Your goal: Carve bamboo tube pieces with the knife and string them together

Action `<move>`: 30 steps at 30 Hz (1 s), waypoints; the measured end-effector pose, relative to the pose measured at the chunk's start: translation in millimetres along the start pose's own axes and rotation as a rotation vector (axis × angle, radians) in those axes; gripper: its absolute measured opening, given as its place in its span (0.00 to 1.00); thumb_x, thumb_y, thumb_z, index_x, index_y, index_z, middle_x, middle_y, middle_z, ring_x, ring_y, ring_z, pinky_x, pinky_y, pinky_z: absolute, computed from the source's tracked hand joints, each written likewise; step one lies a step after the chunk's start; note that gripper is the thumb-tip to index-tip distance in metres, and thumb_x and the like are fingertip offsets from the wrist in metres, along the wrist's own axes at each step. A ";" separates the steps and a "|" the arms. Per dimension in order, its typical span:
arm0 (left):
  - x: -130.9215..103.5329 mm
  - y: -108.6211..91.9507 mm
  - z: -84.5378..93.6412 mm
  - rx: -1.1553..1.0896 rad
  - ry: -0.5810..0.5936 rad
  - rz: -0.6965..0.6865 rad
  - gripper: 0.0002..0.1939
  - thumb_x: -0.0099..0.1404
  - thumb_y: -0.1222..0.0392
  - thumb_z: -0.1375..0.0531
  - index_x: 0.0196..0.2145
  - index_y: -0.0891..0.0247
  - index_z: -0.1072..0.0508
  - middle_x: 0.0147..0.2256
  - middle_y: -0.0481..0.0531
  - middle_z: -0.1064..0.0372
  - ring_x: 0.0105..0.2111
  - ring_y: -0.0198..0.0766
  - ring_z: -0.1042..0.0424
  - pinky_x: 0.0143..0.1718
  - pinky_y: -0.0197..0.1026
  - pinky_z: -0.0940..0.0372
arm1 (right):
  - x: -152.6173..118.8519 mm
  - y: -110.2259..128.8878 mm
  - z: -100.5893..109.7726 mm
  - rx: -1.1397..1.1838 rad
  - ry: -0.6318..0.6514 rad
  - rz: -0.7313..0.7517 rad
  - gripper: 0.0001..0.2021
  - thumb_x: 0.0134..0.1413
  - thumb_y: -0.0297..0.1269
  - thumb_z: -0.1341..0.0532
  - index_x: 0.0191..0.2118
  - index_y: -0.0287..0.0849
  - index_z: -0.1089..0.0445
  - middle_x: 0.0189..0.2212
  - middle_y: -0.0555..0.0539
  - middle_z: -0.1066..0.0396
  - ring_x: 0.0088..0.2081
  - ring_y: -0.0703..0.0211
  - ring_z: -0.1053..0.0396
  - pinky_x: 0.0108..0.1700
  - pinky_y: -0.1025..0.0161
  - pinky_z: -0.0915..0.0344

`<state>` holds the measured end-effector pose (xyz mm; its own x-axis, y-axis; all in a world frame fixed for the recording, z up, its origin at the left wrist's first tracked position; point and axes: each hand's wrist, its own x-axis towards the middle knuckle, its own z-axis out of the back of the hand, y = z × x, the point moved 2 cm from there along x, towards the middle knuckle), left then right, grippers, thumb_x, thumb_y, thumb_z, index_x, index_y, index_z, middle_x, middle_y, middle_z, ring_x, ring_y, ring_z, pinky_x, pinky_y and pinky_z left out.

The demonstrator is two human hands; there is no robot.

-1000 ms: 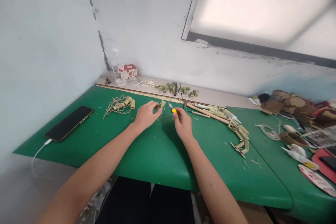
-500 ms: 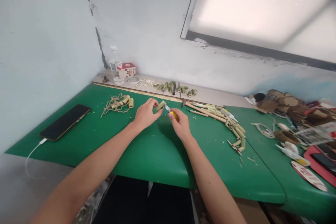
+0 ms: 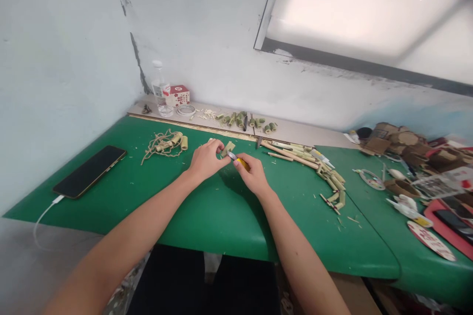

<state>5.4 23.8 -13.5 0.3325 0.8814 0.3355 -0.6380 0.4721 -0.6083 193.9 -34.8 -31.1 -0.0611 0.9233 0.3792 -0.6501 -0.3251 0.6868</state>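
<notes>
Window [image 3: 369,15]: bright, washed out
Table [image 3: 177,221]: soft shadow beside right hand [image 3: 252,173], sheen along front edge
Right end: slightly blurred

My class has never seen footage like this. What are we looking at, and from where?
There is no machine here: a person works bare-handed. The camera is worn on that person's head, looking forward and down. The left hand holds a short bamboo piece; the right hand holds a yellow utility knife, its blade close to the piece. On the green tabletop lie a smartphone with a white cable, tangled twine with bamboo tubes, and a hammer. Behind stands a clear bottle.
</notes>
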 end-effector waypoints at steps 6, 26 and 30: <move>-1.6 -3.4 0.1 -0.028 -0.028 -0.007 0.11 0.67 0.52 0.36 0.44 0.57 0.28 0.46 0.50 0.24 0.34 0.38 0.26 0.35 0.42 0.39 | 0.4 1.6 1.6 -0.004 0.013 -0.002 0.22 0.70 0.56 0.42 0.44 0.43 0.20 0.31 0.47 0.23 0.30 0.55 0.31 0.34 0.60 0.39; -1.2 -7.9 2.3 0.027 0.007 0.022 0.11 0.72 0.55 0.39 0.50 0.56 0.27 0.45 0.51 0.20 0.35 0.42 0.23 0.40 0.44 0.34 | 1.7 -4.2 -1.1 -0.019 -0.017 -0.035 0.22 0.69 0.57 0.42 0.44 0.44 0.21 0.30 0.48 0.23 0.30 0.55 0.31 0.34 0.60 0.40; -2.5 -8.8 1.1 0.004 0.011 0.009 0.12 0.72 0.56 0.40 0.52 0.56 0.27 0.49 0.51 0.21 0.33 0.40 0.24 0.41 0.44 0.33 | 2.1 -5.8 -1.2 -0.023 -0.028 -0.035 0.22 0.69 0.58 0.42 0.44 0.44 0.20 0.31 0.47 0.22 0.31 0.54 0.30 0.35 0.60 0.40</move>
<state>9.4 17.4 -8.2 0.3343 0.8855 0.3227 -0.6439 0.4646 -0.6079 196.6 -30.7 -34.9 -0.0166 0.9277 0.3728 -0.6690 -0.2875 0.6854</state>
